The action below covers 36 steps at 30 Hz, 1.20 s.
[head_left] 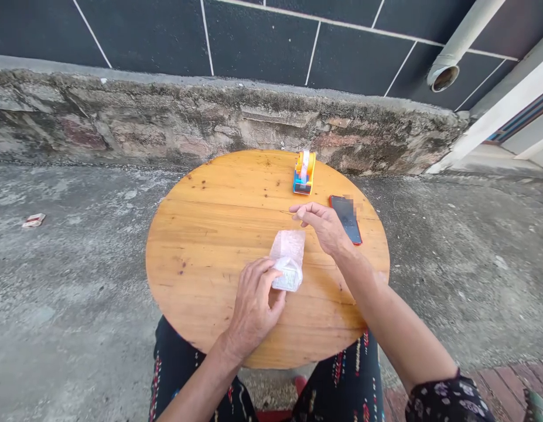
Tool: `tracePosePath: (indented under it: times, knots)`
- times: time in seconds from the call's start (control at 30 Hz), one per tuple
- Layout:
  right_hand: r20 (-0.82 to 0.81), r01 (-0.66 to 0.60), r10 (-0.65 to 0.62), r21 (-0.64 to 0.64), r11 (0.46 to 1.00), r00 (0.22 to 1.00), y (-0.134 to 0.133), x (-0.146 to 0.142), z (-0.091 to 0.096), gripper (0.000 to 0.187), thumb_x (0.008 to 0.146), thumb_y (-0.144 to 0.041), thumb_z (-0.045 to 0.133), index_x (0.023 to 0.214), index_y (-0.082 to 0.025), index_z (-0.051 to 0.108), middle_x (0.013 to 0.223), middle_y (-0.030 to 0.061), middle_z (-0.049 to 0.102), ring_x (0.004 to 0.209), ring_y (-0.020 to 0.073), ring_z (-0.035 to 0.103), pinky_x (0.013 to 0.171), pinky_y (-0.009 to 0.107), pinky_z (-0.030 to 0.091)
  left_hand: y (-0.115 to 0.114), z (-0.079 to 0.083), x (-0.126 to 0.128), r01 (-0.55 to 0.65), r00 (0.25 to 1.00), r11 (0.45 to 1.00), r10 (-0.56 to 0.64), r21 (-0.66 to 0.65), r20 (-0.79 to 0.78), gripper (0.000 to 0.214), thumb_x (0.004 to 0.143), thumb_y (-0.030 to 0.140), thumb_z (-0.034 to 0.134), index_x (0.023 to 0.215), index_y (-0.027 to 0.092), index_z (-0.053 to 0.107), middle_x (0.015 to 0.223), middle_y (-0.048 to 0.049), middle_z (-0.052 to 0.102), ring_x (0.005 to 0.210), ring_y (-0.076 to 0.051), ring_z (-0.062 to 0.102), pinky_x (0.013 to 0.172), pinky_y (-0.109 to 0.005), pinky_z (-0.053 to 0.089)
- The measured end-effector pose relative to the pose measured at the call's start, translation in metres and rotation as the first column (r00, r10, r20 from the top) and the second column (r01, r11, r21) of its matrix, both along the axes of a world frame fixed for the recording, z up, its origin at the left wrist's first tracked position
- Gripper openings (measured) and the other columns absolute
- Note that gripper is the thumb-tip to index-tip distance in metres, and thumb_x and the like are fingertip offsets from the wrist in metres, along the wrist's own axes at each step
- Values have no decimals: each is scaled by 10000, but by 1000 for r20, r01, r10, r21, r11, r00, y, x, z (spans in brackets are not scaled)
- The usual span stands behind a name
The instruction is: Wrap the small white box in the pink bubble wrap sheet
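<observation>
While looking down over the knees, counting one round wooden tabletop point(201, 234), one bubble-wrap packet point(289, 258), one orange-and-blue tape dispenser point(304, 174), one phone point(347, 220) and two hands. Also counting one scrap of litter point(34, 220) on the concrete far left and one drain pipe point(451, 58) upper right.

Clamping the left hand point(253, 305) on the packet's lower left corner, with fingertips on top and thumb tucked in at the near side. Holding the right hand point(321, 225) just above the tabletop, pinching thumb and forefinger together and pointing them left. Not making out anything between those two fingers.

Seeing the packet's contents only as a pale block through the wrap, too vague for naming. Seeing the phone screen blurred out. Losing part of the tabletop's near rim under both forearms, and losing the patterned sleeve point(447, 398) at the bottom edge.

Finding the packet near the tabletop's middle, touching the left hand, and lying below and left of the right hand without touching it. Finding the tape dispenser at the far edge, well apart from the packet, and the phone just right of the right hand.
</observation>
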State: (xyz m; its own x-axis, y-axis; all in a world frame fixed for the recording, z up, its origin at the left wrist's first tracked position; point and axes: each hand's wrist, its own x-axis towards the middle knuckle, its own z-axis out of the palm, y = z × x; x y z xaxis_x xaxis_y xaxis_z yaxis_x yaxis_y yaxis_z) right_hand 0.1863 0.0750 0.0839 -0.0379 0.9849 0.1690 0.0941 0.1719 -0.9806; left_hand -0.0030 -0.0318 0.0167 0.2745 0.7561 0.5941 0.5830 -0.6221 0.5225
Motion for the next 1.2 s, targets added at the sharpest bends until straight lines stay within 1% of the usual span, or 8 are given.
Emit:
tracePosePath:
  times: [0.23, 0.37, 0.5, 0.63, 0.73, 0.9, 1.03, 1.2]
  knots:
    - [55, 34, -31, -47, 998, 998, 33, 0, 2, 115, 690, -300, 627, 669, -187, 624, 923, 45, 706, 852, 163, 589, 662, 263, 403, -5, 9, -5, 81, 996, 997, -81, 7, 33, 207, 737, 115, 589, 920, 207, 561, 1185, -107, 538, 1227, -296, 468, 1016, -482, 403]
    - [109, 44, -29, -137, 990, 994, 54, -1, -10, 117, 669, -292, 618, 645, -178, 605, 760, 35, 682, 793, 162, 592, 626, 251, 387, -7, 15, -10, 186, 971, 983, -184, 1, 156, 136, 690, 133, 598, 671, 196, 479, 1026, -76, 585, 1135, -283, 534, 982, -477, 424]
    - [134, 151, -129, -172, 973, 983, 67, 4, -17, 180, 732, -306, 533, 725, -163, 642, 839, 41, 687, 718, 127, 591, 610, 244, 386, -5, 15, -11, 181, 959, 983, -177, 1, 220, 176, 702, 141, 605, 628, 192, 454, 916, -51, 603, 1041, -248, 575, 936, -455, 446]
    - [108, 271, -270, 1, 962, 957, 49, 16, -8, 208, 770, -339, 531, 876, -188, 628, 789, -1, 654, 642, 107, 569, 589, 236, 385, -7, 15, -10, 150, 950, 988, -137, -24, 279, 193, 730, 162, 601, 606, 196, 458, 867, -43, 607, 991, -232, 592, 899, -428, 468]
    - [293, 167, -187, 90, 982, 938, 17, 17, 3, 183, 790, -368, 556, 767, -192, 599, 626, -30, 572, 555, 111, 519, 578, 254, 387, -8, 17, -13, 104, 935, 990, -64, -98, 349, 162, 773, 183, 580, 636, 199, 495, 896, -51, 616, 960, -219, 602, 860, -392, 484]
    - [750, 79, -177, 165, 983, 637, -21, -11, 12, 248, 790, -414, 611, 660, -208, 565, 611, -2, 593, 571, 143, 518, 549, 270, 326, 21, 27, -25, 28, 893, 901, 172, -433, 416, 163, 847, 235, 515, 985, 197, 594, 992, -59, 657, 941, -189, 625, 861, -345, 505]
    - [910, 88, -202, 182, 979, 362, -22, -34, 12, 287, 798, -485, 598, 830, -201, 620, 818, 92, 690, 711, 217, 605, 591, 297, 344, 72, 35, -24, -1, 931, 877, 176, -480, 320, 306, 814, 218, 516, 1108, 183, 591, 1110, -83, 651, 919, -182, 629, 850, -344, 507]
    - [953, 92, -177, 159, 983, 245, -17, -38, 5, 264, 839, -400, 542, 941, -175, 636, 906, 150, 705, 747, 252, 636, 595, 316, 346, 118, 30, 5, 34, 955, 789, 155, -613, 253, 468, 742, 222, 612, 1197, 128, 559, 986, -99, 686, 822, -190, 647, 733, -313, 518]
